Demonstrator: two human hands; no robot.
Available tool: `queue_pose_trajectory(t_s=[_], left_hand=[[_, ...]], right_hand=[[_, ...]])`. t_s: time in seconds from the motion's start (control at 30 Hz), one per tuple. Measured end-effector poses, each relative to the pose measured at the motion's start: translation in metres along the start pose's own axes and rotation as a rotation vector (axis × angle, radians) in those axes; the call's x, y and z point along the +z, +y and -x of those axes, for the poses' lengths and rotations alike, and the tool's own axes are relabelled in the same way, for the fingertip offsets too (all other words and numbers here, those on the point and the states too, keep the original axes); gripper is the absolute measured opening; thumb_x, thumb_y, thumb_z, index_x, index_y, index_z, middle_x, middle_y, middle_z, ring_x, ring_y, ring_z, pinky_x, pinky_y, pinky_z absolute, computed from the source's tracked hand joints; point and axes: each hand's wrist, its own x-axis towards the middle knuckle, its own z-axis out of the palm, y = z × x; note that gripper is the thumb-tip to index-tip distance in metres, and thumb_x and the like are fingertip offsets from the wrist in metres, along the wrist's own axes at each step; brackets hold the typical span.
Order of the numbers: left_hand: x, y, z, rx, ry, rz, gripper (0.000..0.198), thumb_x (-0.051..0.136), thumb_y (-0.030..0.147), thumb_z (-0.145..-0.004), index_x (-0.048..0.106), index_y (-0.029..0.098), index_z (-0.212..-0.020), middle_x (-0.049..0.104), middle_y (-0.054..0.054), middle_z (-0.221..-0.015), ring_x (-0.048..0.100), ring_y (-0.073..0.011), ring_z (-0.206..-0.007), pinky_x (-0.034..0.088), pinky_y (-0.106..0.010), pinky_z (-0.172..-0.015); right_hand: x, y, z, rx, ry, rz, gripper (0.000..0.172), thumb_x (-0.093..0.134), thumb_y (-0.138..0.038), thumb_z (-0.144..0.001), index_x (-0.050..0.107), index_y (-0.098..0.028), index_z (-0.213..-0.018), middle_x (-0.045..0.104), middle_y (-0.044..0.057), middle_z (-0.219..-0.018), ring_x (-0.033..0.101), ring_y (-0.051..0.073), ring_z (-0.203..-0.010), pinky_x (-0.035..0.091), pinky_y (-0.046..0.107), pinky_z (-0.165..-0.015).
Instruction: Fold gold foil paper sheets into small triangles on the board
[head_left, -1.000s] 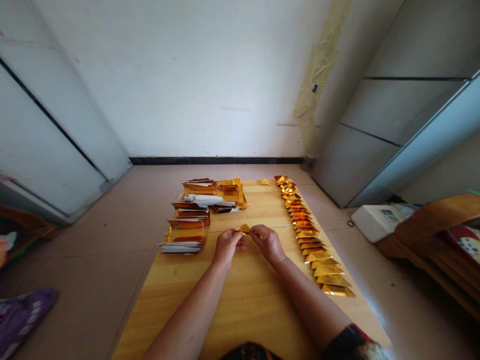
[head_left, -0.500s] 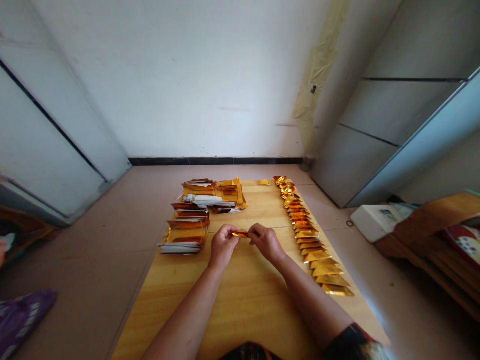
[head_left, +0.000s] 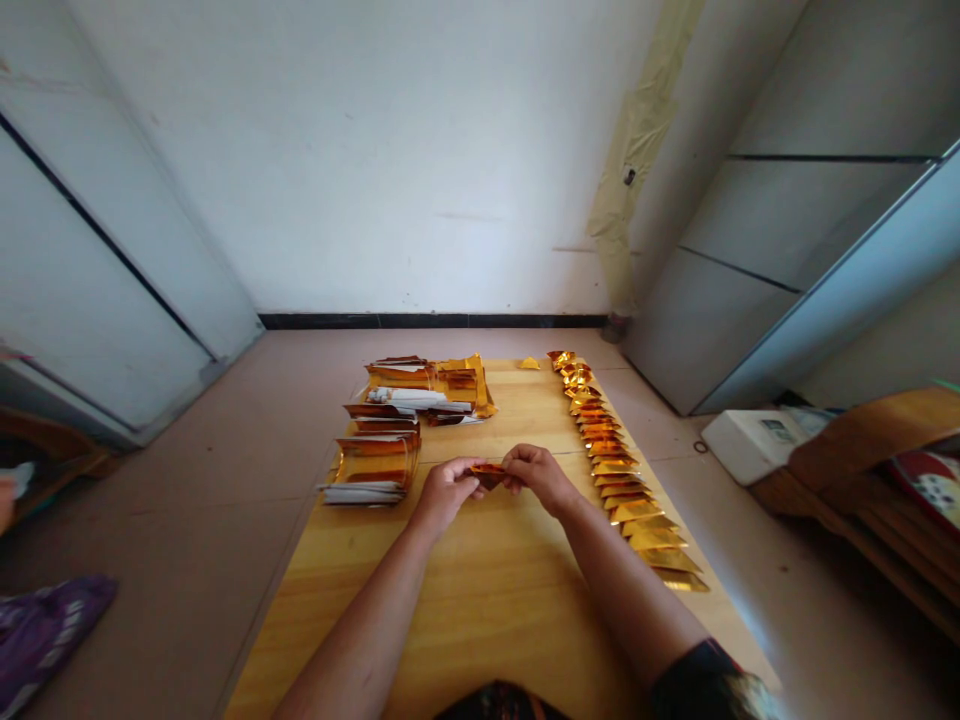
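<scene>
Both of my hands meet over the middle of a wooden table (head_left: pixel 480 610). My left hand (head_left: pixel 444 492) and my right hand (head_left: pixel 537 474) pinch the two ends of a small piece of gold foil paper (head_left: pixel 487 472) just above the tabletop. To the left lie stacks of flat gold foil sheets (head_left: pixel 375 468), with more stacks farther back (head_left: pixel 435 388). Along the right edge runs a long overlapping row of folded gold pieces (head_left: pixel 622 480). One loose folded gold piece (head_left: pixel 529 364) sits at the far end.
The table stands on a tiled floor by a white wall. A grey cabinet (head_left: pixel 787 230) is at the right, a white box (head_left: pixel 754 440) and wooden furniture (head_left: pixel 877 470) beside it. A purple cloth (head_left: pixel 45 630) lies at the lower left.
The gold piece has gone from a raised point to a flatter, darker fold between my fingers. Both hands have shifted slightly and closed in on it.
</scene>
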Motion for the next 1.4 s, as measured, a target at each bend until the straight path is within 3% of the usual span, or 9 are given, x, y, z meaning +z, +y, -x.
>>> queue_pose_trajectory(t_s=[0.2,0.37,0.57,0.77,0.9,1.23,1.4], left_hand=[[0.0,-0.003,0.001,0.035,0.121,-0.024,0.024,0.064,0.024,-0.057,0.067,0.013,-0.077,0.062,0.0,-0.051,0.053,-0.0116,-0.045,0.041,-0.021,-0.045],[-0.004,-0.003,0.002,0.082,0.176,-0.089,0.022,0.063,0.027,-0.057,0.067,0.013,-0.074,0.056,0.003,-0.046,0.045,-0.0085,-0.04,0.033,-0.019,-0.041],[0.0,-0.004,0.003,0.106,0.165,-0.079,0.019,0.062,0.027,-0.059,0.064,0.014,-0.072,0.059,0.002,-0.049,0.047,-0.009,-0.042,0.034,-0.019,-0.042],[-0.001,-0.01,0.002,0.053,0.143,0.026,0.024,0.066,0.033,-0.059,0.06,0.014,-0.073,0.056,0.003,-0.045,0.047,-0.0091,-0.04,0.034,-0.019,-0.041],[-0.001,-0.008,0.002,0.044,0.124,0.054,0.026,0.067,0.035,-0.059,0.06,0.014,-0.072,0.056,0.002,-0.046,0.047,-0.0085,-0.04,0.034,-0.019,-0.041],[0.005,-0.016,0.002,0.068,0.133,0.076,0.018,0.068,0.027,-0.057,0.059,0.014,-0.065,0.061,0.0,-0.051,0.054,-0.0111,-0.046,0.042,-0.021,-0.045],[0.004,-0.017,0.003,0.009,0.141,0.16,0.022,0.069,0.027,-0.057,0.06,0.014,-0.071,0.062,0.001,-0.052,0.056,-0.012,-0.047,0.043,-0.021,-0.046]], right_hand=[[0.002,-0.001,0.004,-0.02,-0.078,-0.072,0.019,0.061,-0.035,-0.069,0.058,-0.016,-0.07,0.064,-0.001,-0.059,0.052,0.008,-0.048,0.041,0.02,-0.05],[0.001,0.002,0.009,-0.091,-0.208,-0.168,0.023,0.066,-0.026,-0.064,0.061,-0.016,-0.084,0.068,0.001,-0.076,0.056,0.009,-0.058,0.045,0.023,-0.061],[0.013,0.012,0.007,-0.188,-0.008,-0.118,0.016,0.069,-0.021,-0.061,0.059,-0.018,-0.074,0.06,-0.006,-0.062,0.051,0.007,-0.055,0.04,0.019,-0.055],[0.017,0.012,0.01,-0.173,-0.093,-0.207,0.028,0.074,-0.028,-0.059,0.06,-0.02,-0.082,0.067,-0.001,-0.076,0.06,0.012,-0.069,0.047,0.025,-0.069],[0.018,0.012,0.012,-0.177,-0.085,-0.208,0.022,0.071,-0.032,-0.063,0.061,-0.019,-0.079,0.067,-0.001,-0.071,0.06,0.013,-0.064,0.048,0.026,-0.067],[0.031,0.028,0.001,-0.195,0.194,-0.09,0.009,0.061,-0.024,-0.06,0.053,-0.02,-0.062,0.061,-0.004,-0.052,0.053,0.01,-0.048,0.042,0.021,-0.049],[0.035,0.028,0.004,-0.164,0.223,-0.124,0.008,0.06,-0.023,-0.06,0.053,-0.019,-0.061,0.061,-0.003,-0.05,0.055,0.011,-0.047,0.043,0.022,-0.05]])
